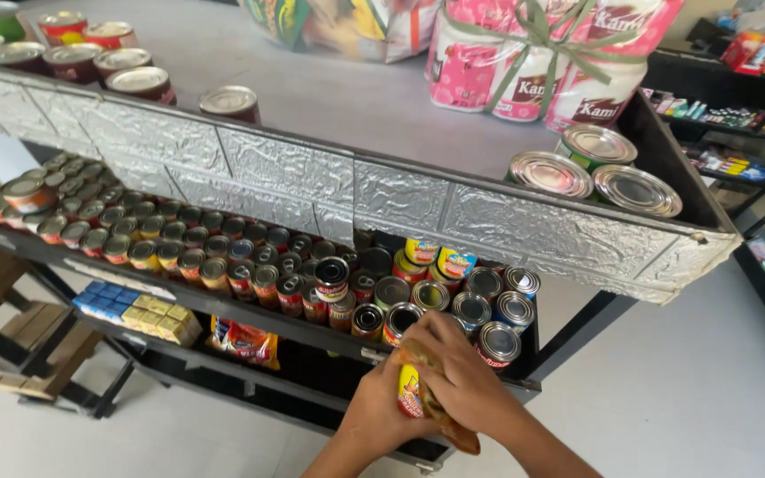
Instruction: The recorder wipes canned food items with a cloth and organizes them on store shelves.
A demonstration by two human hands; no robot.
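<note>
Both hands at front edge of tin shelf [250,312]: left hand [381,409] fingers clamped on yellow-red can [411,391]; right hand [464,372] fingers closed on orange cloth [440,409] against can. Open floor [692,389] to the right.

The middle shelf [250,312] is packed tight with small cans [223,257], so no hand fits between them. The silver panel [312,181] hangs low over them. The grey top [347,97] has lots of open room.
</note>
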